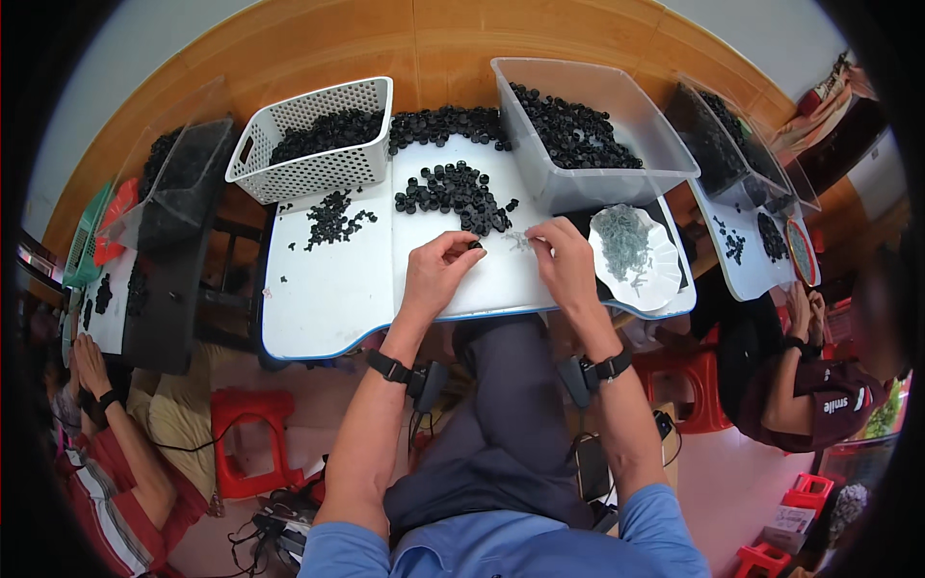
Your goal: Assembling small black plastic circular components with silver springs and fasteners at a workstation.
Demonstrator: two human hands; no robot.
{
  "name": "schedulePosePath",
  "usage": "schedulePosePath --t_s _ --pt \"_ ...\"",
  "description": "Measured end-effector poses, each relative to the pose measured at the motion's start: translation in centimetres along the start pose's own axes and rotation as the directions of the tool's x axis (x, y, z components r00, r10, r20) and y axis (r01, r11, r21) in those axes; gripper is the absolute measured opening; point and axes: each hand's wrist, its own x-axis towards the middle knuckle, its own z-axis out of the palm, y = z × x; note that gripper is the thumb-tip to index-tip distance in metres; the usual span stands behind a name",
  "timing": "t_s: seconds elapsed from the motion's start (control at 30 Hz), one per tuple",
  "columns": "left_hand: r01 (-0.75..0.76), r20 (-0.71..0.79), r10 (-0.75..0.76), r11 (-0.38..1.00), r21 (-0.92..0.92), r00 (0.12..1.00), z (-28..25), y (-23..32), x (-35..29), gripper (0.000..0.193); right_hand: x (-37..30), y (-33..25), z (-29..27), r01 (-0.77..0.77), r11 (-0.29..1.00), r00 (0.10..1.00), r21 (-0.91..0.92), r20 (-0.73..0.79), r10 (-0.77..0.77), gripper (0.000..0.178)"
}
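Observation:
My left hand [438,275] is closed at the front of the white table [328,299], pinching a small round black cap-like part [474,245] between thumb and fingertips. To its right my right hand [567,260] is also closed, thumb against fingers; anything between them is too small to make out. A few small clear slivers [517,241] lie on the white surface by its fingertips. Just beyond both hands sits a loose heap of round black parts [461,193]. Beside my right hand, a white scalloped dish [655,284] holds a pile of thin clear greenish pieces [624,243].
A white perforated basket [252,173] and a translucent bin [617,183] hold black parts at the back. More black parts [448,123] lie between them. Smaller black pieces [337,220] are scattered at left. Other people work at tables on both sides; red stools [252,409] stand below.

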Motion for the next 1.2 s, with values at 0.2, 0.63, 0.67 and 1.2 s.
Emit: schedulePosePath --t_s 0.2,0.63,0.67,1.2 --pt "-0.015 -0.014 0.015 1.0 0.003 1.0 0.1 -0.8 -0.1 0.025 2.8 0.3 0.0 0.331 0.908 0.887 -0.257 0.412 -0.207 0.009" --pt "-0.072 -0.046 0.072 0.997 0.007 0.996 0.1 -1.1 0.2 0.026 2.9 -0.9 1.5 0.187 0.965 0.931 -0.181 0.347 -0.115 0.0" --pt "-0.065 -0.045 0.065 0.998 0.008 0.997 0.1 -0.9 0.2 0.026 2.5 -0.6 1.9 0.122 0.987 0.953 -0.1 0.29 -0.088 0.002" --pt "-0.034 -0.123 0.041 0.998 0.058 0.992 -4.4 0.9 2.4 0.023 -1.6 0.1 5.0 -0.11 0.97 0.99 0.215 -0.059 0.125 0.007"
